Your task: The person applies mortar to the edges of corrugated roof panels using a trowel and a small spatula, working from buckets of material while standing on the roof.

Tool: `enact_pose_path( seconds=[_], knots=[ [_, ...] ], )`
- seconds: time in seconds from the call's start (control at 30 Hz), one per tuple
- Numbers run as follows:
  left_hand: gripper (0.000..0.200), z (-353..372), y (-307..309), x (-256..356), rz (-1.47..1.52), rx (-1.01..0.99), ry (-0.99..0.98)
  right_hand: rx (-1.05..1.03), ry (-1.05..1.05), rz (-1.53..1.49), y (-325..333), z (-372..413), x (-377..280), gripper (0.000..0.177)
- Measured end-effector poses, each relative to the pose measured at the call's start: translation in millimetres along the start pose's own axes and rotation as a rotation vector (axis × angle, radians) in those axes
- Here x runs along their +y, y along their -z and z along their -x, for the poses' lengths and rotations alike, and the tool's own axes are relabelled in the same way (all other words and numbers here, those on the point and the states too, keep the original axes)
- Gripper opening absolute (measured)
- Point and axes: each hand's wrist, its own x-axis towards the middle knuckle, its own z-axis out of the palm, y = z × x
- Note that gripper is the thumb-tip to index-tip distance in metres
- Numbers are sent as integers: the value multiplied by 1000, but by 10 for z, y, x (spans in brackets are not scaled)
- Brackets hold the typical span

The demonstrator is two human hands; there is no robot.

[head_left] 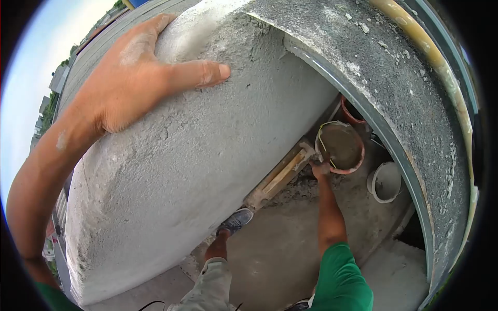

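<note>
My left hand (140, 78) lies flat on the top of a rough, grey plastered wall (207, 155), fingers spread, holding nothing. My right arm, in a green sleeve, reaches down to the floor. There my right hand (320, 168) is closed on the near rim of a reddish bucket (358, 155) filled with wet grey mortar. A thin yellowish cord lies across the mortar.
A wooden board (282, 176) leans at the wall's foot beside the bucket. A white bucket (386, 181) and another reddish bucket (353, 111) stand nearby. My shoe (236, 220) rests on the concrete floor (275, 249). A grey metal frame (394, 145) and a yellow pipe (436, 57) run along the right.
</note>
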Motion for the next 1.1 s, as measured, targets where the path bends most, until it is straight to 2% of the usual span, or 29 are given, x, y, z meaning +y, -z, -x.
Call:
enact_pose_path(
  seconds=[0.03,0.07,0.13,0.2,0.23,0.27,0.33,0.37,0.43,0.53,0.6,0.63,0.67,0.73,0.8,0.83,0.87,0.9,0.97,1.03,1.1],
  knots=[
    [101,-9,17,9,22,-18,-2,-51,-32,38,20,-206,-63,99],
    [101,-16,27,16,7,0,-5,-475,-176,37,134,-535,-138,104],
    [101,-15,39,36,10,-14,34,-311,-169,80,105,-688,-237,111],
    [102,-10,56,52,-1,-13,75,-398,-238,-125,5,-929,-135,115],
    [103,-10,51,53,-3,-12,84,-241,-147,-48,-97,-947,-66,90],
    [103,-10,45,61,-3,-18,86,-242,-141,-53,-139,-1066,13,90],
    [104,-16,37,65,4,-2,75,-96,17,21,-184,-1077,303,78],
    [105,-20,17,45,13,-4,68,-106,-1,26,-167,-1026,454,78],
    [106,-28,-37,-15,42,31,65,-140,-73,-355,232,-928,636,73],
    [105,16,-129,-59,90,50,113,-138,-181,-885,1184,-827,919,68],
    [105,24,-133,-14,20,99,123,-105,-212,-1054,1426,-750,954,66],
    [105,15,-113,17,-27,110,113,56,-425,-918,1274,-673,802,54],
    [105,2,-91,49,-74,122,103,214,-641,-777,1199,-538,727,42],
    [106,5,-56,-8,-86,108,61,251,-551,-889,1250,-264,802,36],
    [108,-1,5,-40,-131,89,79,337,-605,-936,1223,-225,1089,34],
    [109,6,13,-8,-84,28,95,296,-656,-874,1354,-99,1047,36],
    [110,14,30,43,-34,-27,99,349,-660,-790,1604,254,671,35],
    [95,72,45,107,-138,16,89,310,-600,-696,1501,331,859,35],
    [96,67,15,-37,-116,28,62,346,-429,-628,1589,1022,1054,37],
    [99,10,72,25,-105,50,41,354,-509,-577,2299,2125,-289,36],
    [101,54,119,71,-110,66,24,363,-611,-680,2424,2693,-283,33]
  ],
)
